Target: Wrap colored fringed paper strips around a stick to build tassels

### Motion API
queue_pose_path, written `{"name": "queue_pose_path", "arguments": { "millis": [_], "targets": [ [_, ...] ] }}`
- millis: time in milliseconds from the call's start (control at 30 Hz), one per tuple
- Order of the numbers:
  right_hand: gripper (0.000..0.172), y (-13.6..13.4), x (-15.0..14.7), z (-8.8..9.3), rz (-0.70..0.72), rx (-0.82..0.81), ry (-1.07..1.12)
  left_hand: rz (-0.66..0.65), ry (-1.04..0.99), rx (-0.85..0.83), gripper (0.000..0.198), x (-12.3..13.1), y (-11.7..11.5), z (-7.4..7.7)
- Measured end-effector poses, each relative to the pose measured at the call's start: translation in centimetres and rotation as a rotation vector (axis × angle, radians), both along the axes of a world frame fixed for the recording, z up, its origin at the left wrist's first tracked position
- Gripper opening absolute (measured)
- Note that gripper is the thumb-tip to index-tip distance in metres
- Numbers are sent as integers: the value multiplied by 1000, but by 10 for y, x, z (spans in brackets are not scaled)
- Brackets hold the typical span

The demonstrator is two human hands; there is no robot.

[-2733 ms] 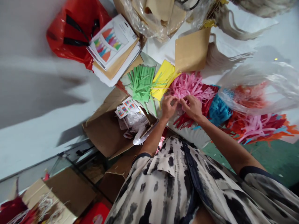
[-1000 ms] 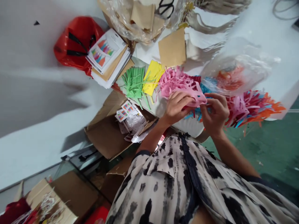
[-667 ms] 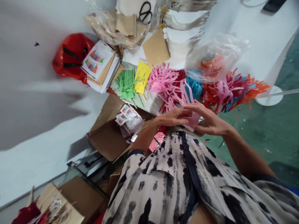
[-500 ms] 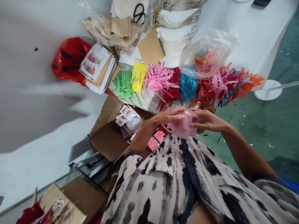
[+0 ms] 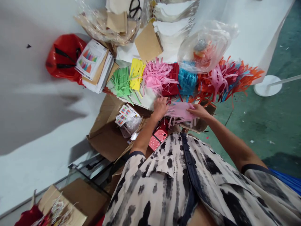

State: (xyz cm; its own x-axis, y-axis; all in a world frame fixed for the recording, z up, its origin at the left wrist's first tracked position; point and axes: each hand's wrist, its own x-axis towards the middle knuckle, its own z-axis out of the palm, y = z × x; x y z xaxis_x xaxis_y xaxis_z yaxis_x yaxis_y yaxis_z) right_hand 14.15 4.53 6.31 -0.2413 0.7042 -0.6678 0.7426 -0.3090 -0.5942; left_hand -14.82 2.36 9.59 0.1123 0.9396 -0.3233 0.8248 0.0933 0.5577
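A sheet of pink fringed tissue paper [image 5: 180, 110] is spread out in front of my body, just off the table's near edge. My right hand [image 5: 199, 111] pinches its right end between thumb and fingers. At the left end, my left hand [image 5: 161, 107] is closed with curled fingers on the strips; its fingertips are partly hidden. Right behind my hands lie fringed paper bundles: green [image 5: 121, 82], yellow [image 5: 137, 73], pink [image 5: 157, 75], dark red [image 5: 172, 80] and blue [image 5: 187, 81]. A mixed heap of tassels [image 5: 225, 80] in orange, pink and blue lies to the right.
Open cardboard box [image 5: 103, 138] with printed cards stands below left. Further back are a red bag [image 5: 64, 56], printed card packs [image 5: 91, 61], black scissors [image 5: 134, 8], brown card [image 5: 148, 42] and a clear plastic bag [image 5: 209, 40]. A white round base [image 5: 267, 85] stands on the floor.
The pink tissue paper was bunched between both hands and is now spread out sideways. My left hand has moved left and away from my body, and the hands are further apart.
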Motion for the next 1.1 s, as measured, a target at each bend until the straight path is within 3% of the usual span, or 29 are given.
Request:
{"name": "queue_pose_path", "arguments": {
  "millis": [67, 133, 200, 300, 433, 533, 633, 733, 833, 900, 967, 1100],
  "targets": [
    [36, 8, -7, -11, 24, 28, -90, -140, 64, 195, 46, 10, -13, -11],
    [33, 12, -11, -17, 35, 36, -130, -371, -5, 255, 49, 24, -30, -24],
    [33, 14, -13, -19, 55, 35, -170, -511, -56, 265, 60, 39, -44, -38],
    [33, 15, -15, -20, 81, 31, -213, -508, -62, 259, 68, 56, -55, -58],
    [39, 14, -12, -14, 121, 1, -232, -464, -21, 285, 51, 65, -54, -75],
    [51, 11, 5, -3, 209, 17, -273, -475, 14, 293, 51, 66, -51, -75],
    [55, 0, 28, 15, 249, 112, -464, -489, 43, 288, 45, 66, -51, -70],
    [45, -24, 39, 34, 219, 372, -626, -476, 58, 277, 42, 68, -53, -66],
    [47, -50, 26, 42, 263, 683, -504, -455, 75, 256, 39, 70, -54, -63],
    [43, -63, 8, 37, 310, 754, -343, -458, 83, 244, 38, 70, -53, -62],
    [38, -72, -11, 26, 315, 723, -254, -472, 77, 230, 38, 67, -50, -62],
    [36, -79, -25, 0, 351, 646, -321, -537, 43, 220, 49, 58, -44, -64]
  ]
}}
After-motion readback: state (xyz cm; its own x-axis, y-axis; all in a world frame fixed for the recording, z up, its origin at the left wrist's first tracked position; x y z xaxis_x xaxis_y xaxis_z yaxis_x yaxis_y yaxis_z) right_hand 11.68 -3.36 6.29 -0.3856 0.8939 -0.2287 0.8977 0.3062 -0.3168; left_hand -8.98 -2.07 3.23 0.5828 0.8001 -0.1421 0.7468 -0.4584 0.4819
